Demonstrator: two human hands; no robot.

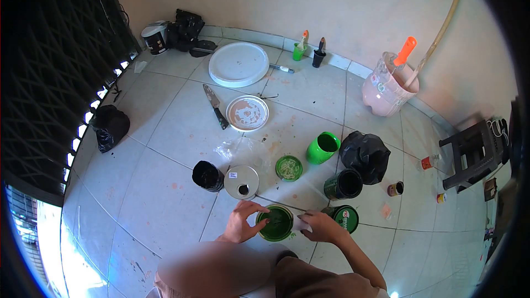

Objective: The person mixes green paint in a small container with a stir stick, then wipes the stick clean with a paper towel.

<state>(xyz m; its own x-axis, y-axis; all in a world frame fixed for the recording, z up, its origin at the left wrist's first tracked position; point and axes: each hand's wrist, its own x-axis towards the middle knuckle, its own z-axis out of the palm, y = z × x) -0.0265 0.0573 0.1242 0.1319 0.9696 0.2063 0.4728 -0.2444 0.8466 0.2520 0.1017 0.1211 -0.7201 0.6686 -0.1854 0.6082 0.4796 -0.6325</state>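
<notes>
An open can of dark green paint (279, 222) stands on the floor before me. My left hand (242, 222) is at its left rim, thumb and forefinger apart and over the edge. A small white scrap (301, 224), perhaps paper or cloth, is pinched in my right hand (320, 226) along the can's right side. Right of that hand is a dark can with a green label on top (346, 219). Beyond the can lie a green-smeared lid (289, 168) and a round metal can with a hole in its top (241, 182).
Around me stand a black-lined container (208, 176), a bright green pot (323, 148), a dark open can (343, 185) and a black bag (365, 157). Farther off are a knife (216, 107), a white lid (238, 64), a pink bucket (388, 85) and a dark stool (475, 152).
</notes>
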